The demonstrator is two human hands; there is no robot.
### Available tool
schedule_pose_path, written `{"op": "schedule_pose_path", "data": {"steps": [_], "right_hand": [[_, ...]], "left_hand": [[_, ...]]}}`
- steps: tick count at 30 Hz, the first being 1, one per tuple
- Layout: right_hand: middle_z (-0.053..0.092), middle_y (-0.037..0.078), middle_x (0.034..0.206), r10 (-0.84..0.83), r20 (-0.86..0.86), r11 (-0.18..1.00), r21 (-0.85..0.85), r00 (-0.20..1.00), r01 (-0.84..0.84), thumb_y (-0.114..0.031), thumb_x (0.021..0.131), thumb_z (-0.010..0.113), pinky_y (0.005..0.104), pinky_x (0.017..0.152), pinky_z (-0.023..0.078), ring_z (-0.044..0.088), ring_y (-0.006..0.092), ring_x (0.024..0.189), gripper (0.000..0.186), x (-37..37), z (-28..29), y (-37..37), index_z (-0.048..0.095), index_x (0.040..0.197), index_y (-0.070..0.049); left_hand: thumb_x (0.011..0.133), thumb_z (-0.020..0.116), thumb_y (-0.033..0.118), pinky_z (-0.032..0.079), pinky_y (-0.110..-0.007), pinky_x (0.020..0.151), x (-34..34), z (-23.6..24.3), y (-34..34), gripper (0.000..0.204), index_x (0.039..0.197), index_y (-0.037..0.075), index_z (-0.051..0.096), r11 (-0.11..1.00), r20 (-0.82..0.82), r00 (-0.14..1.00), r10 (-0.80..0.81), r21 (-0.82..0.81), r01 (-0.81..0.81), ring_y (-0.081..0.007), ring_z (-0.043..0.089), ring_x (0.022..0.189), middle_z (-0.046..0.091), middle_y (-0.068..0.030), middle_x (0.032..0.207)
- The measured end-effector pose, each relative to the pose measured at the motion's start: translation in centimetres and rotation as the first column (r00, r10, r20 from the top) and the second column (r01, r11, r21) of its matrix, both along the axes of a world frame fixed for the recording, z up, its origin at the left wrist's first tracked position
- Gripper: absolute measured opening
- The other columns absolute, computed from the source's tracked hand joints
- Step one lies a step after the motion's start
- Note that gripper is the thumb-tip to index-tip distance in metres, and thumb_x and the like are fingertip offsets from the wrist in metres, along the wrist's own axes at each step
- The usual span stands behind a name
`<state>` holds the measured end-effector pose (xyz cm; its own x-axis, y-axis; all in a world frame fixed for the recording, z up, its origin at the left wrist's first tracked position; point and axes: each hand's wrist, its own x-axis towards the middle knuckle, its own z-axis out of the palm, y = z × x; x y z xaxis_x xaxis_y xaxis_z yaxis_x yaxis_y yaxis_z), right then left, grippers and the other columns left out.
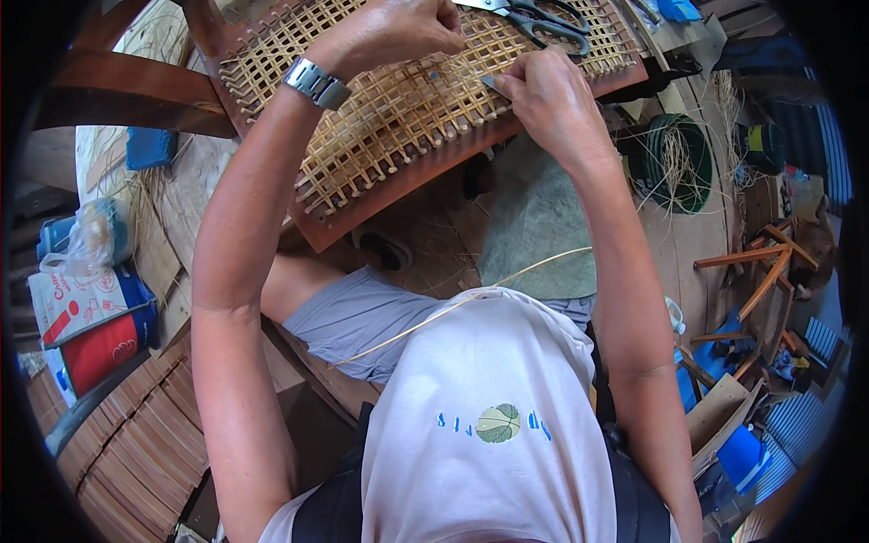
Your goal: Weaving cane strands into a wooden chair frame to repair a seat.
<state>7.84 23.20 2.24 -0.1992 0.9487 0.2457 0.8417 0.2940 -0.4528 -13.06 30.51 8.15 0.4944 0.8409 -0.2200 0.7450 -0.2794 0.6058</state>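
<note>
A chair seat of woven cane [398, 113] in a reddish-brown wooden frame lies before me. My left hand [407, 34], with a metal watch [317, 83] on its wrist, is closed above the far part of the weave; anything in its fingers is hidden. Near the seat's front edge, my right hand [554, 101] pinches a small tool with a flat grey pointed tip [494, 84], which lies over the weave; its kind cannot be made out. Scissors [552, 25] with dark handles rest on the cane beyond my right hand. One loose cane strand [453, 309] crosses my lap.
A dark green basin [674, 167] with cane strands stands to the right. Small wooden frames [765, 271] lie farther right. On the left are a blue block [149, 147], a red-and-white bag [95, 317] and stacked wooden strips [136, 443]. Chair rails [136, 95] rise at the upper left.
</note>
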Motion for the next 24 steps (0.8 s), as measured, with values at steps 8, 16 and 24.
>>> {"op": "schedule_pose_path", "data": {"steps": [8,16,24], "right_hand": [[0.068,0.024,0.089,0.044,0.028,0.969,-0.244,0.999,-0.036,-0.027,0.091,0.072,0.0455,0.079,0.050,0.066,0.0365,0.085,0.035,0.4,2.2,1.3,0.071,0.097,0.007],[0.060,0.010,0.067,0.077,-0.006,0.900,-0.431,0.997,-0.072,-0.027,0.093,0.070,0.0382,0.062,0.047,0.054,0.0168,0.062,0.034,0.6,2.6,2.6,0.072,0.095,0.007],[0.068,0.024,0.076,0.001,0.188,0.986,-0.164,0.982,0.031,-0.032,0.091,0.069,0.0487,0.074,0.053,0.069,0.0416,0.078,0.033,-0.2,2.6,1.6,0.075,0.092,0.001]], "left_hand": [[0.084,0.069,0.017,0.053,-0.039,0.067,0.6,-2.3,1.3,0.023,0.092,-0.004,0.072,0.985,-0.002,0.987,-0.158,0.069,0.158,-0.0235,0.067,0.073,0.070,-0.0169,0.078],[0.086,0.067,0.018,0.055,-0.040,0.070,-0.4,-3.4,0.6,0.026,0.097,-0.004,0.072,0.972,0.088,0.980,-0.180,0.167,0.164,-0.0253,0.069,0.077,0.071,-0.0184,0.083],[0.089,0.065,0.013,0.058,-0.036,0.059,1.0,-0.8,-1.1,0.025,0.103,-0.007,0.068,0.978,0.167,0.982,-0.092,-0.170,0.121,-0.0249,0.071,0.069,0.070,-0.0194,0.083]]}}
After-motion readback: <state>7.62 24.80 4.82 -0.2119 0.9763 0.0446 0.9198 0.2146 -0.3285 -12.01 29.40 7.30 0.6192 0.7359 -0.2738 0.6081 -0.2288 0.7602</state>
